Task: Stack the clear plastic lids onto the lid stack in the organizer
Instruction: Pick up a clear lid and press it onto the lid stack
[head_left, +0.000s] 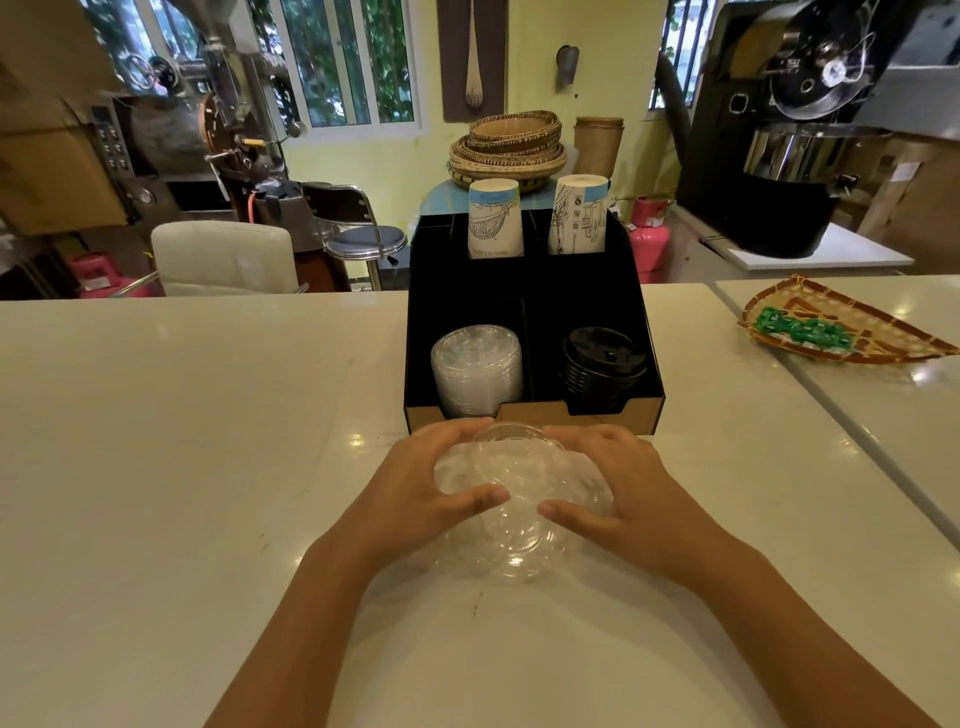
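Observation:
Several clear plastic lids (519, 499) lie in a loose overlapping pile on the white counter, just in front of the black organizer (649, 358). My left hand (421, 493) cups the pile's left side and my right hand (623, 493) cups its right side, thumbs resting on top of the lids. The stack of clear lids (475, 369) stands in the organizer's front left compartment. A stack of black lids (602, 369) fills the front right compartment.
Two stacks of upside-down paper cups (493, 218) (579, 215) stand in the organizer's rear compartments. A woven tray (841, 332) with green packets lies on the counter at the right. The white counter (182, 441) stretches wide to the left.

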